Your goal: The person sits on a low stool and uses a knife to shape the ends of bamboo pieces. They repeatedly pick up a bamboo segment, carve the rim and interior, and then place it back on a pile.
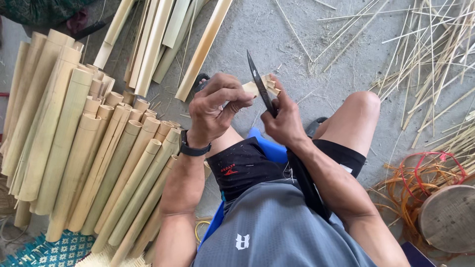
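The left hand (pixel 215 106), with a black band on its wrist, is curled tight around a short, pale, flat bamboo piece (pixel 257 87), thumb pressed against its near face, holding it up in front of the knees. The right hand (pixel 283 121) is closed on a long dark knife (pixel 261 85) whose narrow pointed blade stands nearly upright, tip away from the body, its edge set against the end of the bamboo piece; the long black handle runs back along the right forearm. Both hands meet just above the person's lap, over black shorts and the edge of a blue seat (pixel 267 146). To the left a stack of split, pale bamboo half-tubes (pixel 99 163) leans across the grey concrete floor (pixel 307 44). Thin bamboo slivers (pixel 430 54) lie scattered at the right, near a round woven stool (pixel 448 217) and a tangle of orange and red strands (pixel 420 175).
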